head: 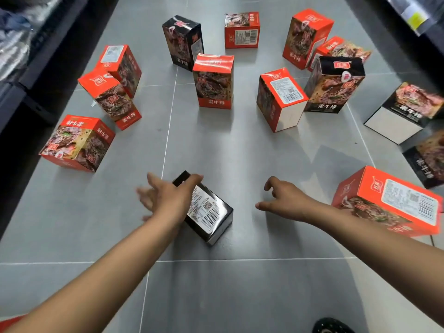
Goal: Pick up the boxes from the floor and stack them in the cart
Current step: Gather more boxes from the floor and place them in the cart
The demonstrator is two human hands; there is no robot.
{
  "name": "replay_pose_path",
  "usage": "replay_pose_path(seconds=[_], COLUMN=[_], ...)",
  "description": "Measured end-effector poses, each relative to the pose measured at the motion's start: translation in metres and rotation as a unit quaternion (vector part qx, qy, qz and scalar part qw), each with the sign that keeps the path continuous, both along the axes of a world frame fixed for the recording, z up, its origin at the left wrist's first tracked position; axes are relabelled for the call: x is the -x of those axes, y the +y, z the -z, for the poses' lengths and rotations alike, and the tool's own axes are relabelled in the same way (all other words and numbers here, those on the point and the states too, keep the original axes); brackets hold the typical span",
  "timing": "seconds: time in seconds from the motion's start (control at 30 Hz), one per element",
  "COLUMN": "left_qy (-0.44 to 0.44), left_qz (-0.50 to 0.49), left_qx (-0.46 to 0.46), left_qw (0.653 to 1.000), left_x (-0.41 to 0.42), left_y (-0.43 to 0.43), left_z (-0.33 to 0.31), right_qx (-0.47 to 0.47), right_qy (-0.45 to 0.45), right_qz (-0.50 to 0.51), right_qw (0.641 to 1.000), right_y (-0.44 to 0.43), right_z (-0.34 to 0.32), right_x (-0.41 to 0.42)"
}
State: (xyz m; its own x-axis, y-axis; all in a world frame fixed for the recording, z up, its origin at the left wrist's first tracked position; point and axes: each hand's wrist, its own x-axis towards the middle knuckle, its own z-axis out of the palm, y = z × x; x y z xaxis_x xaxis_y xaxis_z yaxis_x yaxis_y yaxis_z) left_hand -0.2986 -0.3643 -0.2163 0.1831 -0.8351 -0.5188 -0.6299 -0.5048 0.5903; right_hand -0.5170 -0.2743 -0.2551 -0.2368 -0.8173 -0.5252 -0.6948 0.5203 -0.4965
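2 bare arms reach low: left hand [165, 195] spread open over the far end of the black box [206, 212] lying on the floor [216, 152], right hand [283, 200] loosely curled, empty, beside it, so it's the pickup step, and next both hands likely need to clamp its sides.

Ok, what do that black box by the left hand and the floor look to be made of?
The nearest black box looks like glossy printed paperboard: crisp folded edges, sheen, barcode panel printed on. The floor seems smooth grey tile: straight pale grout lines, soft reflections.
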Motion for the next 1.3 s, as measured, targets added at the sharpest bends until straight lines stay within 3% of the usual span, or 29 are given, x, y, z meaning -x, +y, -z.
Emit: replay_pose_path(seconds=[0.07,0.13,0.23,0.3,0.37,0.47,0.53,0.67,0.8,0.9,1.03,1.3], left_qy=[0.131,0.245,0.242,0.203,0.144,0.101,0.063,0.090,0.112,0.116,0.107,0.091], left_qz=[-0.163,-0.221,-0.228,-0.255,-0.276,-0.218,-0.157,-0.065,0.006,0.055,0.098,0.120], left_qx=[-0.128,-0.174,-0.134,-0.107,-0.062,0.000,0.028,0.076,0.100,0.113,0.100,0.083], left_qw=[0.969,0.928,0.934,0.939,0.948,0.971,0.985,0.991,0.989,0.985,0.984,0.985], left_x=[0.008,0.017,0.028,0.020,0.023,0.046,0.057,0.081,0.104,0.117,0.120,0.109], left_y=[-0.003,-0.006,-0.009,-0.028,-0.033,0.000,0.003,-0.008,-0.015,-0.012,-0.011,-0.009], left_z=[0.021,0.032,0.043,0.113,0.117,0.029,0.010,-0.008,-0.015,-0.017,-0.021,-0.101], right_qx=[-0.007,-0.007,0.004,0.013,0.026,0.060,0.091,0.134,-0.008,-0.085,-0.062,-0.161], right_qy=[0.000,-0.006,-0.008,-0.002,0.020,0.062,0.089,0.194,0.318,0.319,0.303,0.255], right_qz=[-0.001,0.011,0.031,0.030,0.023,0.025,0.043,0.078,0.070,0.043,0.051,0.109], right_qw=[1.000,1.000,0.999,0.999,0.999,0.996,0.991,0.969,0.946,0.943,0.950,0.947], right_y=[0.002,0.005,0.015,0.025,0.037,0.057,0.071,0.094,0.109,0.109,0.101,0.091], right_z=[0.002,0.004,0.001,-0.003,-0.009,-0.025,-0.041,-0.064,-0.061,-0.042,-0.031,-0.078], right_x=[0.001,0.001,0.003,0.006,0.014,0.036,0.056,0.103,0.147,0.158,0.157,0.116])
